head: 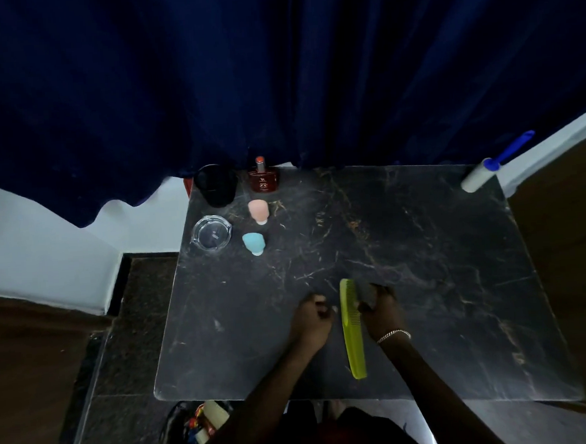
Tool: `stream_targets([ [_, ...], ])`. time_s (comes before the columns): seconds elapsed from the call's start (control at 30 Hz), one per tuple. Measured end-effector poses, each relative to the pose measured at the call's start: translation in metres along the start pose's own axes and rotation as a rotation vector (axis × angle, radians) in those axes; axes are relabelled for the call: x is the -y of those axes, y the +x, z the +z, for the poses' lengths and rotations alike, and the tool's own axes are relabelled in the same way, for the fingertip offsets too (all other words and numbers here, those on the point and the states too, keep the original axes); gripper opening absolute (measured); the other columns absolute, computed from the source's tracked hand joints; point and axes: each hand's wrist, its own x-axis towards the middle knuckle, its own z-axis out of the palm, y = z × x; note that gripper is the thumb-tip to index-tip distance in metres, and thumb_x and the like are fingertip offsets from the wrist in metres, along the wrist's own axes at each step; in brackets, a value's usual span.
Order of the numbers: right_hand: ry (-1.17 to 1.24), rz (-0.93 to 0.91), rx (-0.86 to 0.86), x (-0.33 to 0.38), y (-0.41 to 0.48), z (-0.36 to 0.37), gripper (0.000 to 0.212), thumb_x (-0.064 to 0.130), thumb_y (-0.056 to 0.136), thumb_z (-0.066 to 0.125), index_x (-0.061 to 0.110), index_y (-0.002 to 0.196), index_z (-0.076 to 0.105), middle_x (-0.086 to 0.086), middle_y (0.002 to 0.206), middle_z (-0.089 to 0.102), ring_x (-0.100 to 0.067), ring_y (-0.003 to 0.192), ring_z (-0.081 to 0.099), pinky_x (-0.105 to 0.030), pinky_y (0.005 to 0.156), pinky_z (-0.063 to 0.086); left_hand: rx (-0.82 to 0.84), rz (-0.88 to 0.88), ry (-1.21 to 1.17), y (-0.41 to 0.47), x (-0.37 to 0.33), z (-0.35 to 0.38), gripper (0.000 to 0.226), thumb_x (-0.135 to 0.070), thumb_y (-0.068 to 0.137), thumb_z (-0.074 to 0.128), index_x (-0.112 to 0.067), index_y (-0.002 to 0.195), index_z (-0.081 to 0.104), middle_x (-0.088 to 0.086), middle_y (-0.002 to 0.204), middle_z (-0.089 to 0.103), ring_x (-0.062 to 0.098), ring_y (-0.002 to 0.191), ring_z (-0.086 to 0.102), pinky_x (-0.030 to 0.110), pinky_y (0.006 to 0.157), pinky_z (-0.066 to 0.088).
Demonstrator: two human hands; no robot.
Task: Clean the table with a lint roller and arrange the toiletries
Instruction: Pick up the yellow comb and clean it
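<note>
A long green comb [353,331] lies lengthwise on the dark marble table [423,248], near the front edge. My right hand [381,310] is on the comb's right side, closed around a small dark object that I cannot identify. My left hand [311,318] is just left of the comb, fingers curled, with nothing visible in it. The lint roller [487,170], white with a blue handle, rests at the table's far right corner. At the far left stand a red perfume bottle [263,179], a pink bottle [258,211] and a blue bottle [253,243].
A black cup [215,185] and a glass ashtray [212,233] sit at the table's far left. A dark blue curtain [275,68] hangs behind the table. A black basket [191,430] with several items stands on the floor by the front left corner.
</note>
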Motion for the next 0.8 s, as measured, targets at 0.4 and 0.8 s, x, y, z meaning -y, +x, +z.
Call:
stream_targets([
  [0.4, 0.115, 0.16, 0.138, -0.023, -0.018, 0.0, 0.026, -0.003, 0.077, 0.071, -0.01, 0.102, 0.068, -0.025, 0.105, 0.07, -0.035, 0.103, 0.067, -0.037, 0.093, 0.05, -0.027, -0.193, -0.083, -0.023, -0.007, 0.051, 0.023, -0.008, 0.095, 0.056, 0.004, 0.107, 0.071, 0.026, 0.115, 0.072, 0.042, 0.11, 0.069, 0.052, 0.098, 0.056],
  [0.8, 0.298, 0.215, 0.134, -0.028, -0.029, 0.001, 0.027, -0.017, 0.074, 0.062, -0.017, 0.101, 0.066, -0.02, 0.09, 0.066, -0.023, 0.08, 0.067, -0.017, 0.068, 0.049, -0.042, -0.359, -0.415, -0.046, -0.006, 0.06, 0.025, -0.004, 0.101, 0.05, 0.0, 0.117, 0.068, 0.021, 0.118, 0.072, 0.035, 0.109, 0.072, 0.039, 0.079, 0.063],
])
